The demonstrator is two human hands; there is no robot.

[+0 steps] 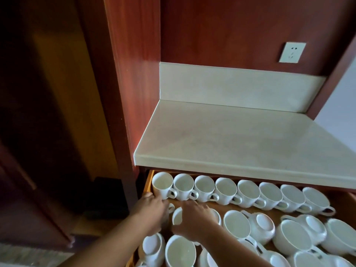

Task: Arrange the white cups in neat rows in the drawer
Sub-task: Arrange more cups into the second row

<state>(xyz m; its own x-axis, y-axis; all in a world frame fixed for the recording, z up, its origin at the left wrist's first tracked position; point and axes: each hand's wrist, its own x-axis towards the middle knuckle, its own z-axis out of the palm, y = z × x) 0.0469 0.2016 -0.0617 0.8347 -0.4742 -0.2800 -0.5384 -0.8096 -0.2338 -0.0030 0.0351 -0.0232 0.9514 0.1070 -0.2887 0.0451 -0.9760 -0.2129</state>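
Observation:
The open wooden drawer (149, 182) holds many white cups. Along its back stands a straight row of several upright cups (225, 188), handles turned toward me. In front of that row, at the left, my left hand (152, 211) curls down over a cup that is mostly hidden; only its handle (171, 206) shows. Beside it my right hand (194, 216) grips another upright cup (177, 217) from above, thumb on the near side, fingers over the far rim. Further right and nearer me lie unsorted cups (237, 224), some upright, some tipped on their sides (260, 226).
A pale stone countertop (231, 141) overhangs the back of the drawer, just above the rear row. A wall socket (292, 52) sits on the red wood panel behind. A dark wooden cabinet (57, 112) stands to the left.

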